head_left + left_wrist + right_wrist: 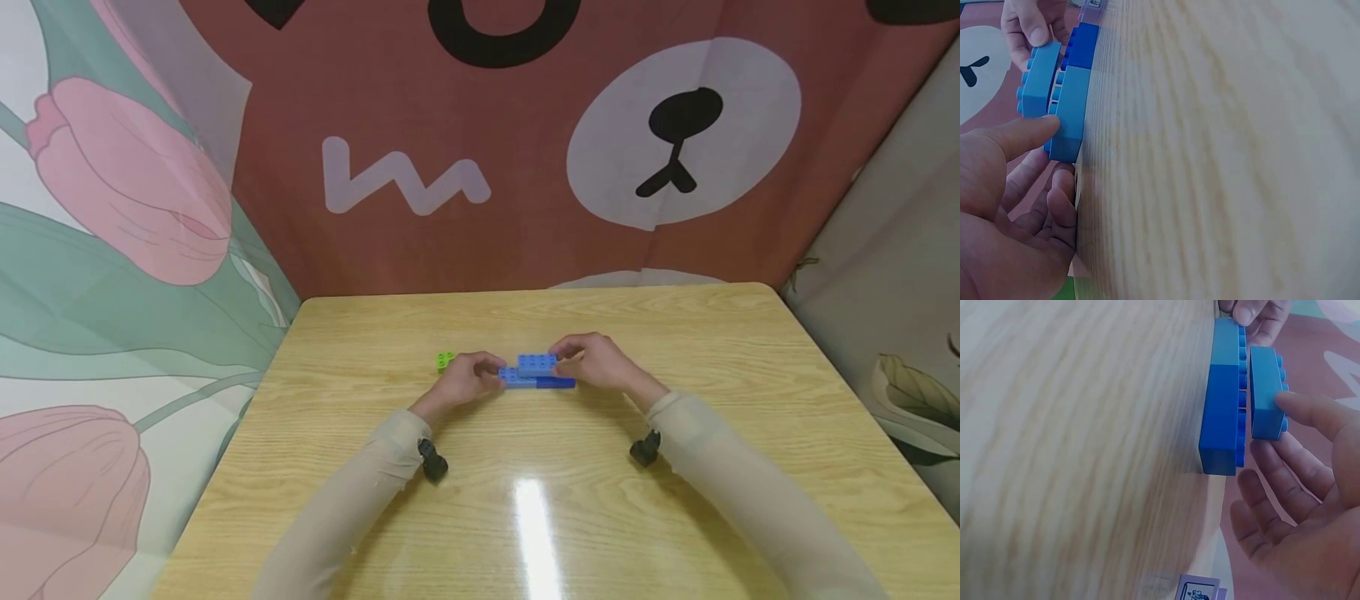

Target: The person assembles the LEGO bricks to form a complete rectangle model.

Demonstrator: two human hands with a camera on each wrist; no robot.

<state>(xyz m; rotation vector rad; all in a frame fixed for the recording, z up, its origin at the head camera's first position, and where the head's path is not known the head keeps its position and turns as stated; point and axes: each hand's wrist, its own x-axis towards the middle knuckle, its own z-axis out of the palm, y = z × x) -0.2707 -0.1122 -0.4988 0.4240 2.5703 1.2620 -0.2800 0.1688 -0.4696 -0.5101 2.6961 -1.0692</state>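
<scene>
"So, what is the right hand [598,361] doing?"

"Pinching the upper light-blue brick [537,363] by one end. The thumb lies against the near side and the fingertips reach round the other."

"Is the whole hand closed up?"

"Hardly. Only the thumb and the leading fingers do the gripping; the others are loosely bent below and hold nothing."

"And where exactly is that brick?"

"Over the spot where two others meet end to end on the desk [450,533]: the lower light-blue brick [517,382] and the dark-blue brick [557,383]. Its studs face up, and in the right wrist view a narrow gap shows between it and the studs underneath."

"What about the left hand [465,379]?"

"That one grips the free end of the lower light-blue brick, thumb on the near side by the studs, a finger behind. The rest of its fingers curl loosely near the desk."

"Does either hand touch the dark-blue one?"

"Not that I can see; the right hand is just above its end."

"Anything else close by?"

"A green brick [444,361] just beside the left hand, partly hidden by it, and a lilac block [1199,589] with a printed picture, cut off by the edge of the right wrist view."
</scene>
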